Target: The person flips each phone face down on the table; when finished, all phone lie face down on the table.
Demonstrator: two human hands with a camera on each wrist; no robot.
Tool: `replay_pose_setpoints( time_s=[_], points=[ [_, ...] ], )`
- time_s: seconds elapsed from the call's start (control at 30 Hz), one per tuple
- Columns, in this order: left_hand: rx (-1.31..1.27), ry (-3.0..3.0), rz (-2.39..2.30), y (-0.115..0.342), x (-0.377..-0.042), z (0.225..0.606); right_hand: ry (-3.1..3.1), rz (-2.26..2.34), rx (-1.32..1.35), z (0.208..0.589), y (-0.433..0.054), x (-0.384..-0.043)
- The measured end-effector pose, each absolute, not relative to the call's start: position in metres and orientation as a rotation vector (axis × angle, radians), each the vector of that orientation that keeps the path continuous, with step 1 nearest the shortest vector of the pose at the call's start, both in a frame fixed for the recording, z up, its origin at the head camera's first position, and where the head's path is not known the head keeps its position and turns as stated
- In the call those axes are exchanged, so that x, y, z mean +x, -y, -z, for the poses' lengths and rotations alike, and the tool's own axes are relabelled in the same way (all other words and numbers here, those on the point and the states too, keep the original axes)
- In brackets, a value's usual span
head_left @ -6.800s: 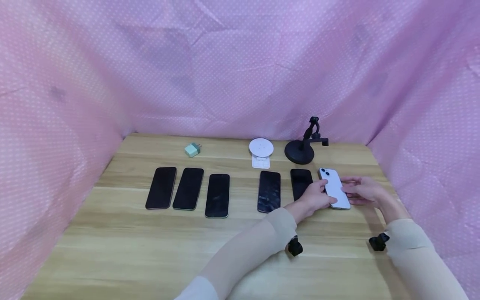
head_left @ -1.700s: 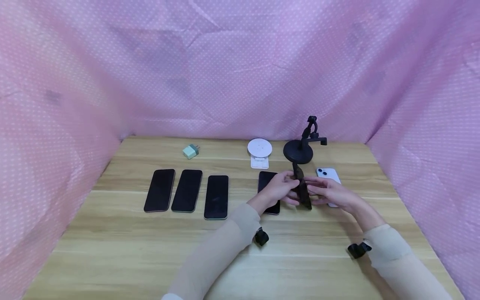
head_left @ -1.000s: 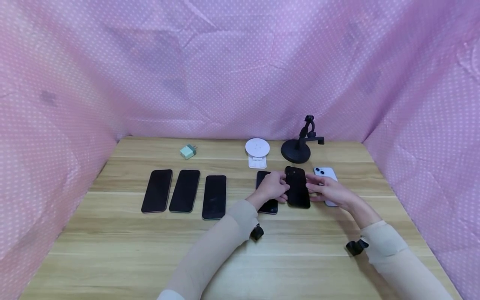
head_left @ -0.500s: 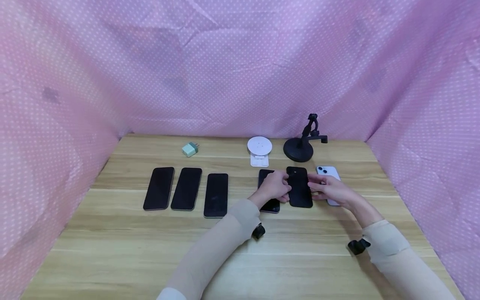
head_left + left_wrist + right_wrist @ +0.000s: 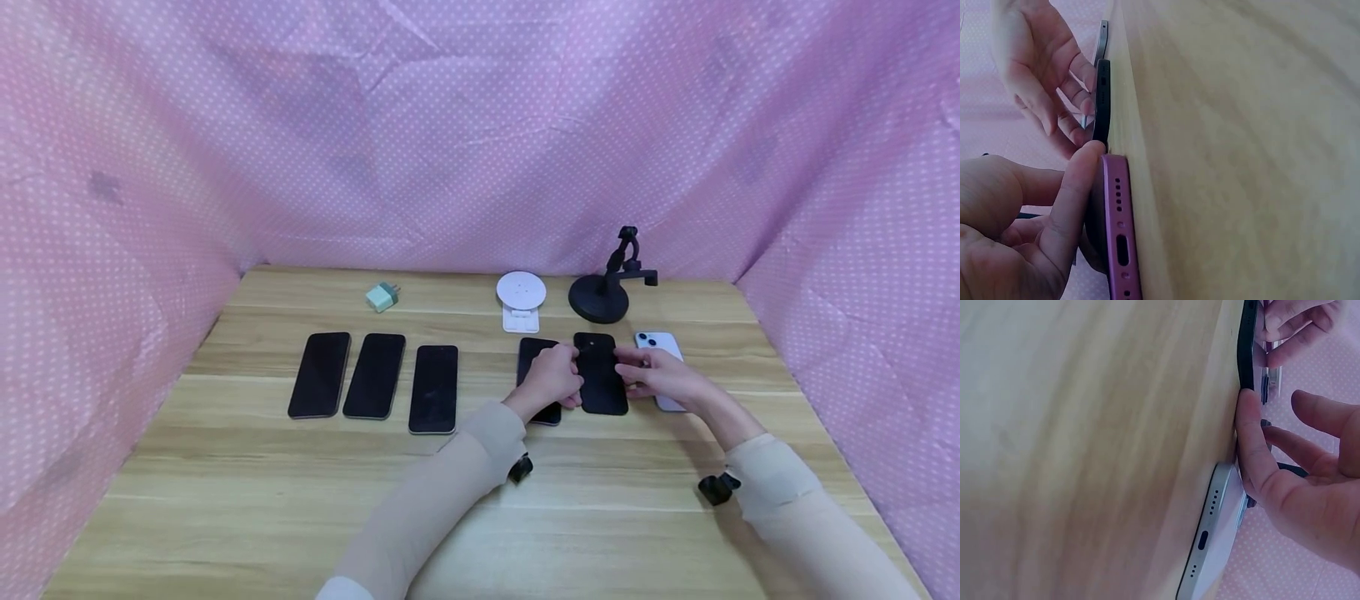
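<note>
A black phone [image 5: 602, 375] lies flat between my hands, its camera back facing up. At its left edge are the bent fingertips of my left hand [image 5: 552, 375], which reaches over a dark-screened phone [image 5: 550, 414] with a pink frame in the left wrist view. My right hand [image 5: 663, 379] has its fingertips at the black phone's right edge; in the right wrist view its thumb stands apart from the loosely bent fingers. Partly under the right hand lies a white phone [image 5: 660, 343], back up with two camera lenses. Neither hand wraps round a phone.
Three phones [image 5: 320, 375] lie screen up on the left of the wooden table [image 5: 300, 500]. Behind the row stand a green plug adapter [image 5: 383, 297], a white round-topped stand [image 5: 521, 291] and a black holder with a round base [image 5: 598, 300]. Pink dotted cloth [image 5: 480, 150] hangs around.
Both hands moved left from the white phone to the black phone, which was tipped on edge between them and now lies back up. Over the last second the hands barely moved.
</note>
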State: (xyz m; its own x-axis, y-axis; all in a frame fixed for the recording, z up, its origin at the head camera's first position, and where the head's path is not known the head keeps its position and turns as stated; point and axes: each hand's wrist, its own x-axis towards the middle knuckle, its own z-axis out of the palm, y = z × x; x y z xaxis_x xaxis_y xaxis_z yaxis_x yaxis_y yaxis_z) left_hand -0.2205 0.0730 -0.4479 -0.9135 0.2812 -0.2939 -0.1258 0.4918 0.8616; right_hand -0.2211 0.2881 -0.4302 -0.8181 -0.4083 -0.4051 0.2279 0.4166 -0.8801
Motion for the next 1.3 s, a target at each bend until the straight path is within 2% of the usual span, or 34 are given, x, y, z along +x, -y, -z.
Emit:
replay_pose_setpoints(
  time_s=[0.3,0.57,0.87,1.3],
  points=[
    [0.164,-2.380,-1.376,-0.070,-0.215,0.446,-2.153,1.390,-0.181,0.429,-0.287,-0.218],
    [0.524,-2.718,-1.121,-0.027,-0.208,0.424,-2.348,1.368,-0.402,0.414,-0.265,-0.199],
    [0.392,-2.617,-1.186,0.030,-0.220,0.427,-1.929,1.615,-0.259,0.426,-0.223,-0.197],
    [0.164,-2.223,-1.453,0.039,-0.213,0.445,-1.816,1.620,-0.177,0.432,-0.208,-0.206]
  ],
)
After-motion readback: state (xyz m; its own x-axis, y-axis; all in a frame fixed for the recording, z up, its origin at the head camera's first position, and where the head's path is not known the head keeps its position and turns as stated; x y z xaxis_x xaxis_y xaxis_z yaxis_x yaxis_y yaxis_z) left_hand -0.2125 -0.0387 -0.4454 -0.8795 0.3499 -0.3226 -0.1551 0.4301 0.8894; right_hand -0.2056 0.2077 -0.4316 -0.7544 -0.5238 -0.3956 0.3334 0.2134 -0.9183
